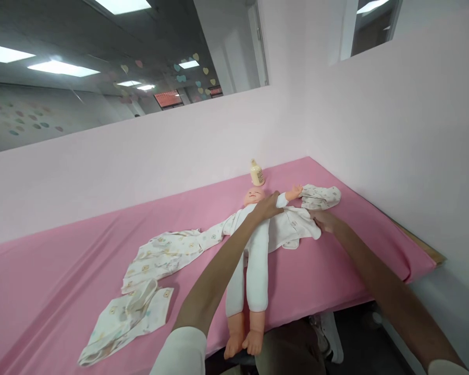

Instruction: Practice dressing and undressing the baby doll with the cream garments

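Observation:
A baby doll (254,260) lies on its back on the pink table (62,291), head away from me, feet over the near edge. My left hand (268,207) rests closed on the doll's chest near its raised arm, gripping the shoulder area. My right hand (323,219) pinches the edge of the white printed top (293,226) spread under the doll's side. The garment's other side (168,252) trails off to the left.
A cream bottle (257,173) stands behind the doll's head by the pink wall. Folded printed cloth (127,317) lies at the near left, another small printed piece (321,196) at the far right. The table's right edge ends near a wall.

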Demonstrator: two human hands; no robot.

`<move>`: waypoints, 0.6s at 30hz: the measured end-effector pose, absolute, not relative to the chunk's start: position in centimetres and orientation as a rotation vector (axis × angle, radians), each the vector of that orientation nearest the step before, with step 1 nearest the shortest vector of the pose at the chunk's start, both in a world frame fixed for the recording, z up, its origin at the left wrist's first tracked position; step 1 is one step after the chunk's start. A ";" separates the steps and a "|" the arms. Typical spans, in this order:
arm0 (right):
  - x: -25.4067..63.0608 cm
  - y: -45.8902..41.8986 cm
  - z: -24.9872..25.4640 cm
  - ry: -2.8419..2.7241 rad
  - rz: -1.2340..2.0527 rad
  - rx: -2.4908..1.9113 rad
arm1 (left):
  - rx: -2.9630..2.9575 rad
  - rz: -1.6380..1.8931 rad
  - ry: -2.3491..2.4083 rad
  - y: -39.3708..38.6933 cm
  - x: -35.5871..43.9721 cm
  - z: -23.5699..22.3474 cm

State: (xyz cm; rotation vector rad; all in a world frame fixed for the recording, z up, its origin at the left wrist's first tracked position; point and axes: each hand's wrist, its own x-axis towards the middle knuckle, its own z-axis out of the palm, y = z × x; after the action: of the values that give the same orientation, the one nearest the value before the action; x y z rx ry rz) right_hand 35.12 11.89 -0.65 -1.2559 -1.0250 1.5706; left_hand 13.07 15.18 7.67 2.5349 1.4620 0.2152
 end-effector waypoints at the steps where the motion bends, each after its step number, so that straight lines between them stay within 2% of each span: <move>1: 35.2 11.7 -0.7 -1.049 1.659 -1.238 | 2.528 0.225 1.459 15.2 13.0 7.6; 4: 35.4 11.1 -0.6 -1.119 1.838 -1.222 | 2.514 0.243 1.459 15.1 13.0 7.4; 11: 34.6 9.9 -0.3 -1.215 1.930 -0.885 | 2.486 0.290 1.460 15.3 12.8 7.2; 18: 34.1 10.6 -1.7 -1.208 1.594 -1.107 | 2.478 0.342 1.462 15.4 12.6 7.1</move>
State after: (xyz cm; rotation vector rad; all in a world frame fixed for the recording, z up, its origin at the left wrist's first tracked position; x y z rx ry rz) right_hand 34.05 10.59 -1.74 -1.1065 -1.2081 1.5938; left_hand 12.56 15.38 7.07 2.4782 1.4624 0.3417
